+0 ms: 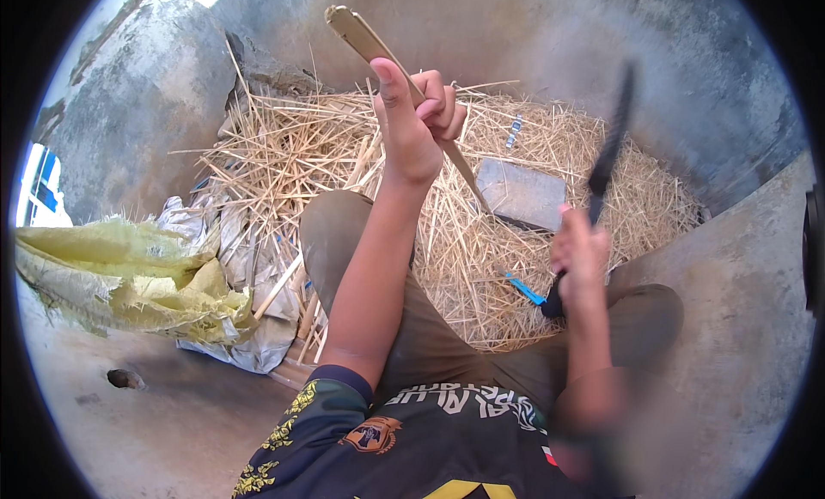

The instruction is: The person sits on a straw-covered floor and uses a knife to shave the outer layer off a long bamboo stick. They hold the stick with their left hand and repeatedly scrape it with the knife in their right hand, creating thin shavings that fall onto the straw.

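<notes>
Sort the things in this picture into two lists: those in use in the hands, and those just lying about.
In use:
left hand gripping a long tan bamboo strip
right hand gripping a dark-bladed knife

Lying about:
grey flat stone
pale straw shavings
crumpled yellow-green woven sack
small blue tool

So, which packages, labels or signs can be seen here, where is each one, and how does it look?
Crumpled yellow-green woven plastic sack: on the concrete floor at the left, torn and frayed.
Grey-white crumpled plastic sacks: beside the straw pile, partly under the yellow one.
Small blue-and-white wrapper: on the straw at the far side, narrow.
No signs or screens.
</notes>
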`<state>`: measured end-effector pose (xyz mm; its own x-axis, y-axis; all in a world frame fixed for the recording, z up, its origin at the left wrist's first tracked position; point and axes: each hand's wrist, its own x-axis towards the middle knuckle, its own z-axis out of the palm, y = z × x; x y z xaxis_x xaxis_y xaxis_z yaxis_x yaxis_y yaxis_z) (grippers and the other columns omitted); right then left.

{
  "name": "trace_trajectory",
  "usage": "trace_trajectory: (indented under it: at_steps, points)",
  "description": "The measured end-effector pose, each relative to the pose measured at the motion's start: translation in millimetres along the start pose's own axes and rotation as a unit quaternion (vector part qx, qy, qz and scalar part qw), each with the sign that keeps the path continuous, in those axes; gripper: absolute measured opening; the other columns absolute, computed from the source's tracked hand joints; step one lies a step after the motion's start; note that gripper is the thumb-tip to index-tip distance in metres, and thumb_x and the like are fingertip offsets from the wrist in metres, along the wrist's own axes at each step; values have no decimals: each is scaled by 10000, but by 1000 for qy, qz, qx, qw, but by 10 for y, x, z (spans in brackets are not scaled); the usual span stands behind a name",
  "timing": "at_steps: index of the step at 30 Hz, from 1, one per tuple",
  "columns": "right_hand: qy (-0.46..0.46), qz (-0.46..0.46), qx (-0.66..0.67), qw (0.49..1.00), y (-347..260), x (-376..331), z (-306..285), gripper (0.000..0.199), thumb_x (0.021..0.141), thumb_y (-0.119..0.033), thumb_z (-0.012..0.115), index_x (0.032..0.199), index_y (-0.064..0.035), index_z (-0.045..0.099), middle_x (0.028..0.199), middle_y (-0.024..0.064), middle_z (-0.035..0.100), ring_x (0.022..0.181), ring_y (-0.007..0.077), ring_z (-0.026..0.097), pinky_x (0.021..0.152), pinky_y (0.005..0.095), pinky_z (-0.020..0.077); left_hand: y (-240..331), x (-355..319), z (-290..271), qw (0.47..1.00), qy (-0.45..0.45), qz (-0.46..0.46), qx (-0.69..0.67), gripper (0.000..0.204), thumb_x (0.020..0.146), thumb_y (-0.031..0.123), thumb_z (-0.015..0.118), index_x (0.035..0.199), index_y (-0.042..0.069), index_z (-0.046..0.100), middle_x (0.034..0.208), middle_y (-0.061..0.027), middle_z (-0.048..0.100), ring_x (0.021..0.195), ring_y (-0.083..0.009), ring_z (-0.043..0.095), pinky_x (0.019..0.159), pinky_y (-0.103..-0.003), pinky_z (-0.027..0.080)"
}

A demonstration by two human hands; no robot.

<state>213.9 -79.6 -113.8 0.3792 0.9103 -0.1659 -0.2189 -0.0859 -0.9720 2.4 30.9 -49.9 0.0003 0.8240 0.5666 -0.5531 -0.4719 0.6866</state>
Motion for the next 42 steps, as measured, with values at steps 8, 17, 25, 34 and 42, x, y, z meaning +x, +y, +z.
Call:
trace_trajectory:
  at_steps: [8, 17, 25, 34, 42]
  points:
    - [-8, 125, 23, 992, 1233, -106, 94, 288, 921, -236, 628, 723, -107, 465, 526, -12, 398, 419, 106, 374, 386, 289, 287, -93, 9, 110, 1000, -13, 7, 6, 736, 868, 850, 252, 580, 172, 249, 495, 77, 191, 444, -67, 124, 411, -246, 125]
    - [35, -206, 28, 978, -500, -42, -79, 352, 951, -236, 576, 648, -138, 427, 522, -48, 376, 417, 70, 342, 404, 265, 288, -105, -33, 12, 997, -25, 52, -56, 650, 962, 671, 408, 628, 122, 308, 569, 56, 229, 499, -60, 172, 454, -240, 148]
    - [-105, 149, -282, 942, 1395, -56, -145, 371, 880, -271, 662, 622, -46, 518, 545, 31, 520, 516, 126, 498, 515, 342, 405, -155, 7, 102, 998, -23, 56, -26, 636, 966, 670, 385, 635, 133, 312, 565, 60, 229, 492, -62, 166, 452, -245, 151]
    - [-47, -241, 62, 967, -512, -199, 61, 355, 988, -194, 551, 658, -119, 442, 538, -45, 406, 437, 62, 364, 425, 261, 298, -104, -34, 89, 999, -14, 47, -19, 612, 976, 652, 370, 647, 141, 304, 563, 67, 223, 494, -60, 156, 448, -242, 144]
    - [0, 240, -261, 935, 1980, 511, -197, 286, 869, -251, 679, 774, -9, 560, 586, 57, 514, 479, 153, 514, 431, 334, 389, -162, 33, 89, 998, -4, 37, -60, 610, 977, 652, 359, 646, 144, 304, 559, 66, 222, 487, -60, 151, 437, -238, 142]
